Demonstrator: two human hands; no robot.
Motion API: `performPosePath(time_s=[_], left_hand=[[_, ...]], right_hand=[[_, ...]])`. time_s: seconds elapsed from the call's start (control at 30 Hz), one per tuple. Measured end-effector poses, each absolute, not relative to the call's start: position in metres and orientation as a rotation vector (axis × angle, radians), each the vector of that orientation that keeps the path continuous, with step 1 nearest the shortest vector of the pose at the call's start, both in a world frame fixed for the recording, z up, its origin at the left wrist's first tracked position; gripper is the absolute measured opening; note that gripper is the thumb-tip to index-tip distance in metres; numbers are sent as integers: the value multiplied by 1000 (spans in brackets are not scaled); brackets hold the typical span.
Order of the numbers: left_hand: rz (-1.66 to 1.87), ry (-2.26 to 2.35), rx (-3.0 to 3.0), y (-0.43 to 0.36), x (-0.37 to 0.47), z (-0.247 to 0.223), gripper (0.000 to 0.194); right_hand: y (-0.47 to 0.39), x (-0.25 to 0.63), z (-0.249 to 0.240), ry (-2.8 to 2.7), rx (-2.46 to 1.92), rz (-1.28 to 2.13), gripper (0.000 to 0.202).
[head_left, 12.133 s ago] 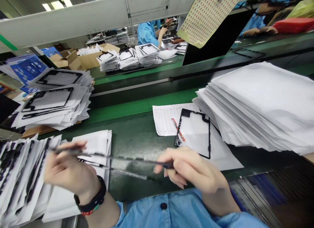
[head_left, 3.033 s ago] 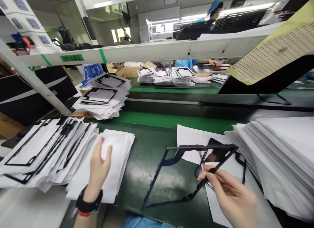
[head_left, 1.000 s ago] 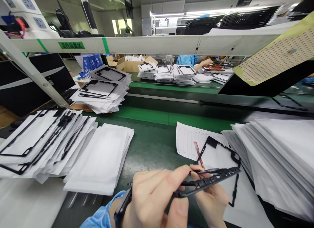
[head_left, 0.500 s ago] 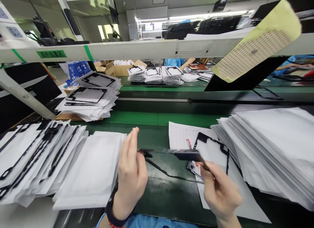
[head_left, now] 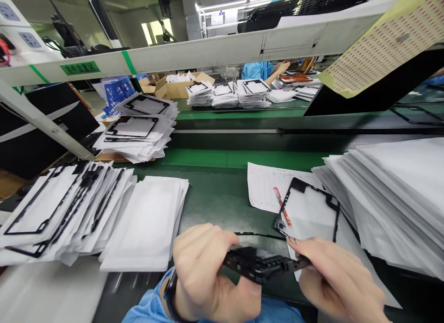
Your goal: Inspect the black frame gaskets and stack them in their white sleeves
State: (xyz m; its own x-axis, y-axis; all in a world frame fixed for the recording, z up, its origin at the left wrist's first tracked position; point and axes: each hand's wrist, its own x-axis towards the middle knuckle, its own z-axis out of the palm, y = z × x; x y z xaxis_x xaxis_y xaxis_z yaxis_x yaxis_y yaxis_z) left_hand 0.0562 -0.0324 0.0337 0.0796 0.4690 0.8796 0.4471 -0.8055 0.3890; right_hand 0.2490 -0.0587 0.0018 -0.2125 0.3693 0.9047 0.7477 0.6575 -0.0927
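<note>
Between my hands a thin black plastic frame (head_left: 262,265) is held tilted, one thick edge facing me. My left hand (head_left: 211,272) grips its left end, fingers over the top and thumb underneath. At the other end, my right hand (head_left: 336,276) pinches the frame between thumb and fingers. A second black frame (head_left: 337,221) lies on white sheets just beyond my right hand. Beside it a red pen (head_left: 282,207) rests partly on a printed form (head_left: 262,189).
White sleeves are piled high at the right (head_left: 391,193). On the left stand a flat white stack (head_left: 142,226) and a stack of sleeves with black frames (head_left: 62,202). A pale rail (head_left: 208,47) crosses above the green bench (head_left: 208,198). Across it, a person's blue sleeve (head_left: 255,71) shows.
My left hand, earlier upright with straight fingers beside the frame, now wraps around its left end. The frame has come lower and nearer, its thick edge turned toward me. The camera view has shifted.
</note>
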Motion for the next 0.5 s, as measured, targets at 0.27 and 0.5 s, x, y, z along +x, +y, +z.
performPosePath(time_s=[0.27, 0.5], left_hand=[[1957, 1082, 2233, -41, 59, 36, 31], [2064, 1071, 2132, -38, 65, 38, 46]], right_hand=[[-59, 248, 5, -1840, -875, -454, 30], [-59, 248, 9, -1936, -815, -399, 25]])
